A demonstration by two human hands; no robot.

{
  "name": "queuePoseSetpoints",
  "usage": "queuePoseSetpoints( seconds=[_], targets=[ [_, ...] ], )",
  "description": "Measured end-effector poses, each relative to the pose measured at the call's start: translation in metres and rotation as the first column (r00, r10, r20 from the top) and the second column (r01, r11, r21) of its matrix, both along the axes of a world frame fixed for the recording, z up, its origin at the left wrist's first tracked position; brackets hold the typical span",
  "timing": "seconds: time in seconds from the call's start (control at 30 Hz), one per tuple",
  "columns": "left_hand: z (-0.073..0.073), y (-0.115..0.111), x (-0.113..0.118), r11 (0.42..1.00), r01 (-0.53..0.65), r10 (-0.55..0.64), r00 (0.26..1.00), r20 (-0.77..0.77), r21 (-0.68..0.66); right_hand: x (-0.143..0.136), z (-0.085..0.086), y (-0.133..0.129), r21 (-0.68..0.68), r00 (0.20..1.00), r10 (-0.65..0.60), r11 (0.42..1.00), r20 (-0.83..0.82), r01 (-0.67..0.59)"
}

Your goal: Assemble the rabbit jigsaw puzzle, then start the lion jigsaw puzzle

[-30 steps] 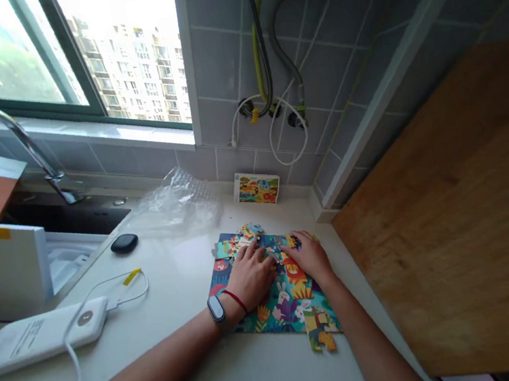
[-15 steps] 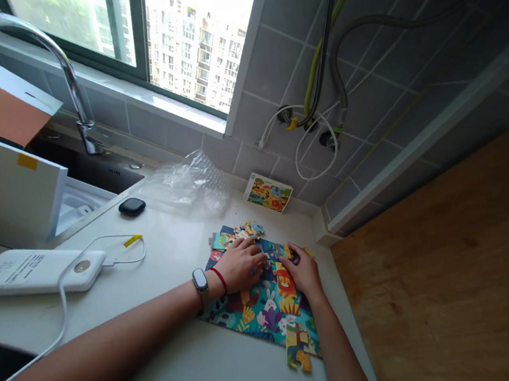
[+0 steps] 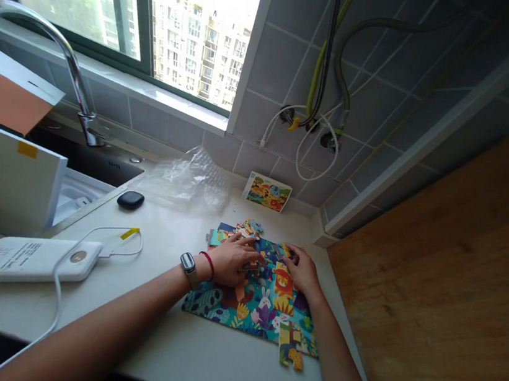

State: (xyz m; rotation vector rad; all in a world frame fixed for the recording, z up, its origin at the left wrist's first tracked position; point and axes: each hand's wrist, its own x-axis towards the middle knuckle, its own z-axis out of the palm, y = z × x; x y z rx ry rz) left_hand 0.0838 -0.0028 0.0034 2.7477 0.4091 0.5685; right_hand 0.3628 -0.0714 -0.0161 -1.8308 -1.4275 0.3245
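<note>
A colourful animal jigsaw puzzle (image 3: pixel 263 308) lies on the white countertop under both hands, with a lion and rabbits printed on it. My left hand (image 3: pixel 235 259), palm down with fingers spread, rests over loose pieces on its upper middle. At the right edge my right hand (image 3: pixel 303 271) lies with thumb and forefinger apart, touching the puzzle; whether a piece is between them is hard to see. Several loose puzzle pieces (image 3: pixel 249 227) are heaped at the top edge. Another joined bit of puzzle (image 3: pixel 290 345) overhangs the front edge near my right wrist.
A small picture card (image 3: pixel 267 192) leans against the tiled wall. Clear bubble wrap (image 3: pixel 187 180), a black case (image 3: pixel 131 200) and a white power bank (image 3: pixel 33 260) with a cable lie to the left. Beyond stand a white box (image 3: pixel 3 173), sink (image 3: pixel 86 162) and faucet (image 3: pixel 74 70).
My left hand and forearm have shifted slightly left and up, uncovering more of the puzzle's lower left corner. My right hand stays at the right edge. The view has tilted slightly.
</note>
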Motion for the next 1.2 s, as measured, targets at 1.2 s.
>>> queuePoseSetpoints(
  seconds=[1.2],
  targets=[
    [0.000,-0.038,-0.047,0.993,0.120,-0.116,0.962,0.248,0.000,-0.089,0.034,-0.040,0.008,0.868,0.437,0.894,-0.236,-0.448]
  ],
)
